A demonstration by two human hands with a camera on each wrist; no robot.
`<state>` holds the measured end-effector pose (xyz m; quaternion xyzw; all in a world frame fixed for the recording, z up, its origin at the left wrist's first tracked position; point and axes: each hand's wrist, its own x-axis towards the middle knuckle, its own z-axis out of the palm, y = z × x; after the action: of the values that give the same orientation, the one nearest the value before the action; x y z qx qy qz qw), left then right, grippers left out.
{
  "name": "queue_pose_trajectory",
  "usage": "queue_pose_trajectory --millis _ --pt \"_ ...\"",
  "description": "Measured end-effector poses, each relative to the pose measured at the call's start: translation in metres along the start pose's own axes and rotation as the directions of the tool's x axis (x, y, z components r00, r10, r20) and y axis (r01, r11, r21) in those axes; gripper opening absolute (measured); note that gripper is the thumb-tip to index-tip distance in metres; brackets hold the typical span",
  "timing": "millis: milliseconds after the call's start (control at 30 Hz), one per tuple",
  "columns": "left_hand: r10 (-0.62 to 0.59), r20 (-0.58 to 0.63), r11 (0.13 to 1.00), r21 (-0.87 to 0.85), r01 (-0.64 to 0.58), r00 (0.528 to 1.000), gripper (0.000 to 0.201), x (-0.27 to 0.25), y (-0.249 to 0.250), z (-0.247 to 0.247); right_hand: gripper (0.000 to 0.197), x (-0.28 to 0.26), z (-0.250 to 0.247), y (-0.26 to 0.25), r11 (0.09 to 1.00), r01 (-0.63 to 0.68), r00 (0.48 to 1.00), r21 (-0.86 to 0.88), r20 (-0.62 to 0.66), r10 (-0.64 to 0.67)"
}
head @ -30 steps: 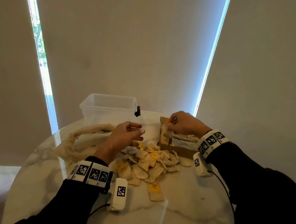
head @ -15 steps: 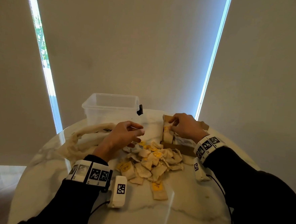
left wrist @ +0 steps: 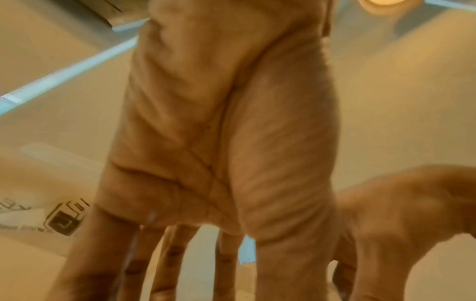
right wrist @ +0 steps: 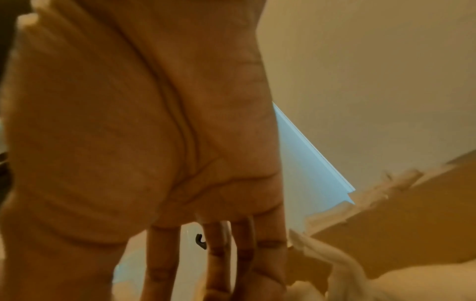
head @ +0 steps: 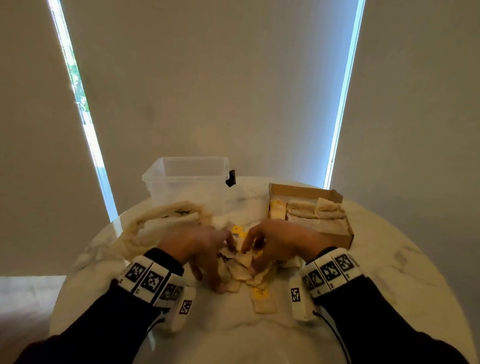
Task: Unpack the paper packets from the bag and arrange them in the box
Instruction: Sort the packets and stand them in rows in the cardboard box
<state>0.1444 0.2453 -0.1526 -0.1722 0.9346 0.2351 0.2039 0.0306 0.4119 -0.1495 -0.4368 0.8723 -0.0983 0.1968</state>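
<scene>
Paper packets (head: 241, 264), many with yellow labels, lie heaped on the round marble worktop (head: 381, 291) between the cloth bag (head: 156, 224) and the cardboard box (head: 310, 212), which already contains several. Both hands reach into the heap with fingers extended downward: left hand (head: 197, 250), right hand (head: 280, 241). Whether either pinches a packet cannot be told. A clear plastic tub (head: 187, 181) stands behind.

Both hands (head: 197, 247) (head: 281, 241) dropped onto packet pile (head: 241, 267).
</scene>
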Motion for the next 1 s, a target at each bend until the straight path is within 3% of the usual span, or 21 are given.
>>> queue_pose_trajectory --millis 100,167,300,400,467,600,667,733,867,933,1000 --pt "0.019 -0.106 0.999 0.029 -0.017 0.994 0.052 0.007 -0.001 0.0 0.044 0.005 0.002 0.005 1.0 -0.017 1.0 0.02 -0.022 0.017" --pt "0.033 -0.15 0.999 -0.013 -0.036 0.988 0.039 0.011 -0.003 -0.002 0.036 0.004 0.004 0.008 0.998 -0.011 0.998 0.067 -0.055 0.014" --pt "0.065 -0.225 0.989 -0.116 -0.093 0.972 0.04 0.009 -0.004 -0.008 0.047 0.002 0.005 0.015 0.987 0.027 0.973 0.161 -0.229 0.011" --pt "0.077 -0.233 0.98 -0.162 -0.117 0.969 0.038 0.011 -0.004 -0.011 0.057 0.006 0.009 0.016 0.993 -0.02 0.987 0.119 -0.155 0.039" --pt "0.073 -0.239 0.972 -0.2 -0.122 0.968 0.032 0.014 0.0 -0.012 0.048 0.01 0.012 0.017 0.992 -0.027 0.988 0.127 -0.148 0.045" --pt "0.038 -0.273 0.933 -0.335 -0.132 0.961 0.03 0.022 0.011 -0.009 0.024 0.008 0.009 0.026 0.947 0.051 0.955 0.316 -0.293 0.047" --pt "0.031 -0.304 0.852 -0.489 -0.184 0.952 0.033 0.026 0.013 -0.008 0.023 0.005 0.006 0.029 0.892 0.127 0.927 0.433 -0.371 0.048" --pt "0.035 -0.289 0.699 -0.677 -0.23 0.957 0.033 0.027 0.02 -0.007 0.025 0.003 0.004 0.029 0.839 0.179 0.906 0.514 -0.418 0.062" --pt "0.104 -0.18 0.22 -0.955 -0.199 0.978 0.053 0.031 0.032 -0.005 0.034 0.004 0.002 0.024 0.764 0.21 0.894 0.609 -0.437 0.102" --pt "0.165 -0.114 0.118 -0.984 -0.134 0.98 0.059 0.036 0.03 -0.004 0.027 0.004 0.002 0.026 0.731 0.241 0.898 0.638 -0.432 0.081" --pt "0.172 -0.088 0.106 -0.989 -0.108 0.981 0.071 0.046 0.028 -0.001 0.017 0.004 0.002 0.027 0.732 0.257 0.906 0.631 -0.421 0.044"
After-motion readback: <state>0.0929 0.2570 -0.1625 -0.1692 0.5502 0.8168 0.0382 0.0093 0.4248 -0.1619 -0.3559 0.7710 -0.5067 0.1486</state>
